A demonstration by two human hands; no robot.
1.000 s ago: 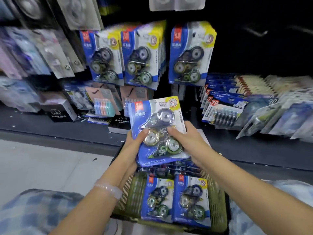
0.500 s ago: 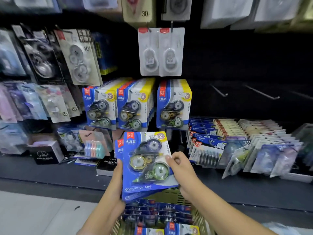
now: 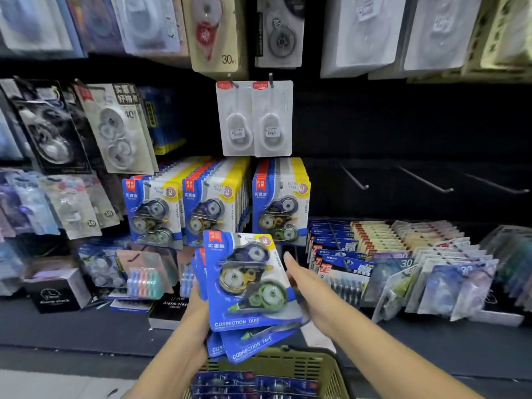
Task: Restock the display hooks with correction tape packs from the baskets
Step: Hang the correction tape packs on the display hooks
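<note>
I hold a fanned stack of blue correction tape packs [image 3: 247, 286] in front of the display. My left hand [image 3: 198, 309] grips the stack from behind at its left edge, fingers hidden. My right hand [image 3: 305, 286] lies along the right edge of the front pack, fingers mostly straight, thumb behind. Just above hang three full hooks of the same blue packs [image 3: 218, 200]. Three bare metal hooks [image 3: 423, 181] stick out of the dark panel to the right. Below the hands an olive basket [image 3: 328, 367] holds more blue packs [image 3: 253, 383].
Two white correction tape packs [image 3: 254, 119] hang above the blue rows. Other stationery packs fill the left wall and top row. A shelf ledge carries a black alarm clock box [image 3: 56, 293] at left and rows of slanted packs [image 3: 403, 263] at right.
The view has tilted up and the stack has risen toward the hanging blue packs. The packs have fanned apart, and my right hand has shifted along the front pack's right edge.
</note>
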